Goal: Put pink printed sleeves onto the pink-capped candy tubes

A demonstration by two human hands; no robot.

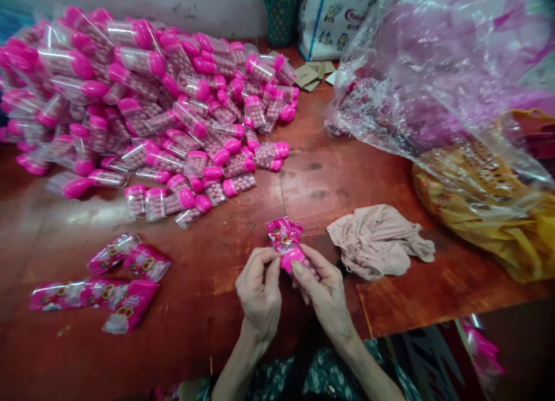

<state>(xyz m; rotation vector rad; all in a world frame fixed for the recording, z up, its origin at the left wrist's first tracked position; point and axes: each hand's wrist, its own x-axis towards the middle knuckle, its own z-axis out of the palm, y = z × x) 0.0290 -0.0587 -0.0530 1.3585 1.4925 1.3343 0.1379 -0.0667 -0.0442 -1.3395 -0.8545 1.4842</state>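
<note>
Near the table's front edge, my right hand [323, 282] is closed around a small clear candy bottle [291, 259] with a bright pink cap and pink balls inside. A printed pink wrapper [284, 232] sticks out just beyond the cap, touching it. My left hand [261, 285] pinches at the wrapper's lower left edge, close against the cap; its fingertips partly hide what they grip. To the left lie several wrapped bottles [97, 294] in the same printed pink film. A big heap of unwrapped bottles [173, 112] covers the back left of the table.
A crumpled pale pink cloth [381, 242] lies right of my hands on the red-brown table [208, 343]. Beyond it are a yellow bag [477, 216] and a large clear plastic bag [416, 89]. Cardboard pieces [310, 77] and a white printed bag [333, 22] are at the back.
</note>
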